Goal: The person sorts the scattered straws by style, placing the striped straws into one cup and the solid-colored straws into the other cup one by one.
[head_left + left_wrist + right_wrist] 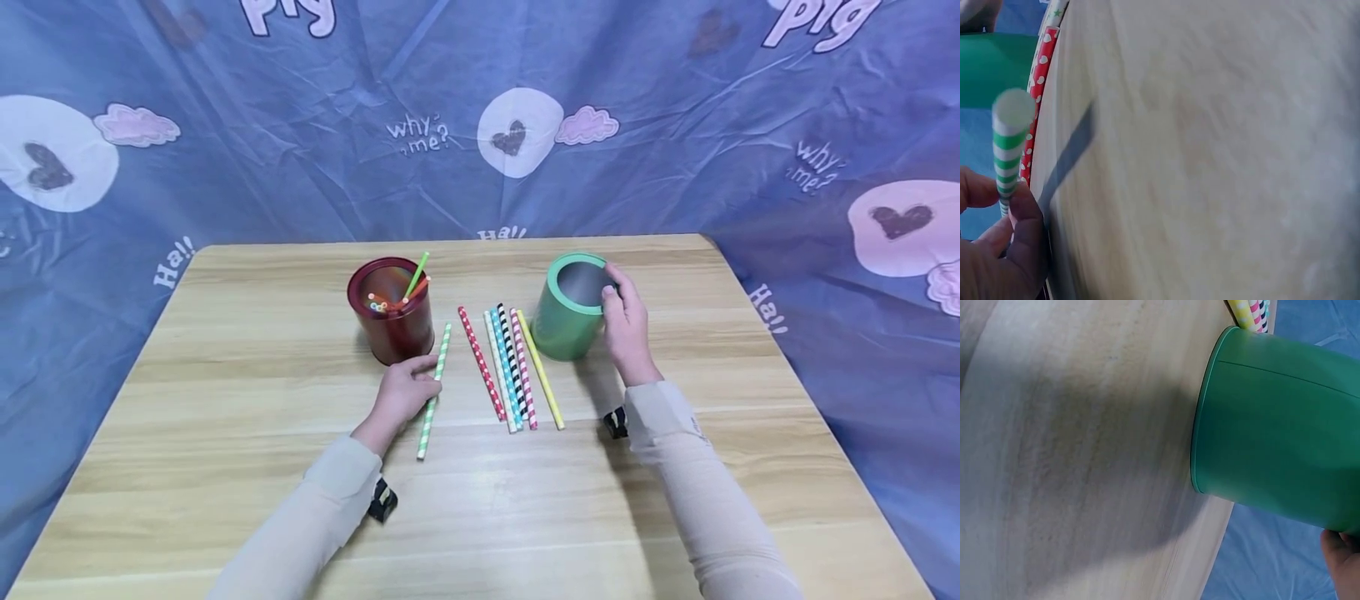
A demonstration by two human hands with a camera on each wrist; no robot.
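My left hand [405, 390] pinches a green-and-white striped paper straw [426, 429] between thumb and fingers, just in front of the dark red cup [393, 329]. In the left wrist view the straw's near end [1013, 112] tilts up off the table. At the upper right, my right hand [628, 329] holds the side of a green cup [566, 325], thumb and fingers at its rim. The green cup stands upright, with no straws visible inside. Between the cups lie several straws: red dotted [482, 362], blue dotted, black striped, pink striped and yellow [540, 369].
Several straws, one of them bright green [417, 275], lean inside the red cup. The wooden table [487, 517] ends at the back against a blue printed cloth [337, 167]. A small black object [382, 500] shows at each wrist.
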